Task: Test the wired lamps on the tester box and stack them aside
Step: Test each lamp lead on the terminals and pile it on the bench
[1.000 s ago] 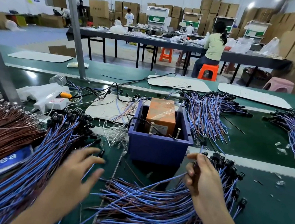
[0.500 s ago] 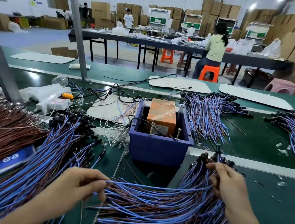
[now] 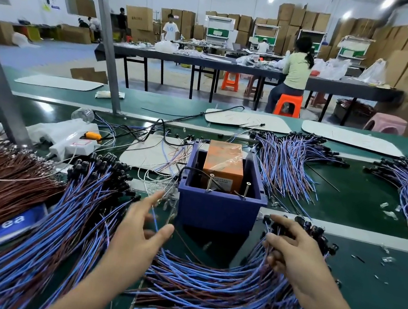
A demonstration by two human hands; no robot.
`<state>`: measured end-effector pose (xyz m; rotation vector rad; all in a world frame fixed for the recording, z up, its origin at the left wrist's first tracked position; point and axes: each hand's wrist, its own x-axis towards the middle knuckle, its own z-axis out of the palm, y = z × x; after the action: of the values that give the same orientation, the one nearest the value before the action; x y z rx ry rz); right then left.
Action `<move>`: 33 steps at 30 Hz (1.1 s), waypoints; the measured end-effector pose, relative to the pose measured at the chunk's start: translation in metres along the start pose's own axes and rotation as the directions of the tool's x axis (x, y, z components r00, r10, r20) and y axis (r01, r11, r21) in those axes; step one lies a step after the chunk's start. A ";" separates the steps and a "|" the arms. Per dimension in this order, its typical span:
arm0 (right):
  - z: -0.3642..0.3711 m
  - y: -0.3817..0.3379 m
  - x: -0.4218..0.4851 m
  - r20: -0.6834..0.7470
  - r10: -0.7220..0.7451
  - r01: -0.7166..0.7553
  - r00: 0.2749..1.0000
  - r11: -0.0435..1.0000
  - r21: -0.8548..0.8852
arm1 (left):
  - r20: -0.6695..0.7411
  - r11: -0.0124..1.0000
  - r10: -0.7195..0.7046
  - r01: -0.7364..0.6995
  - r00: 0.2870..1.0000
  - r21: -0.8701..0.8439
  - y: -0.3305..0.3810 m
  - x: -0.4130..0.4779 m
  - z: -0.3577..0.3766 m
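Under the right hand [image 3: 296,253] (fingertips hidden), lamps [image 3: 316,231] seem pinched.

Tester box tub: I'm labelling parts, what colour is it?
The tester box tub is dark blue, holding an orange block; the head view shows it best.

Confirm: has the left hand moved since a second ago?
Yes. The left hand moved forward and right, toward the near-left corner of the blue tester box.
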<state>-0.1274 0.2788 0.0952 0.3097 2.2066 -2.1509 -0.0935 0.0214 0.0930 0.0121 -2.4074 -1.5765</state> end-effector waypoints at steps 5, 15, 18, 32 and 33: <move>0.013 -0.010 -0.005 0.013 -0.003 -0.001 1.000 0.955 0.298 | -0.163 0.750 0.642 -0.569 0.749 0.339 0.044 -0.034 0.018; 0.026 -0.029 -0.020 0.004 -0.057 0.047 0.998 0.858 0.512 | 0.539 0.973 -0.037 0.153 0.842 -0.171 0.048 -0.042 0.073; 0.024 -0.026 -0.025 -0.017 -0.085 0.083 0.996 0.888 0.451 | 0.482 0.836 -0.014 0.274 0.876 -0.476 0.030 -0.017 0.069; 0.016 -0.004 -0.019 -0.094 -0.059 0.085 0.994 0.951 0.296 | 0.457 0.546 -0.243 0.510 0.856 -0.665 0.034 -0.014 0.067; 0.015 -0.001 -0.018 -0.096 -0.052 0.077 0.994 0.955 0.285 | 0.419 0.513 -0.246 0.484 0.874 -0.709 0.034 -0.013 0.063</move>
<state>-0.1114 0.2620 0.0992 0.3536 1.9645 -2.5452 -0.0904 0.0942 0.0971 0.1635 -1.6504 -2.9274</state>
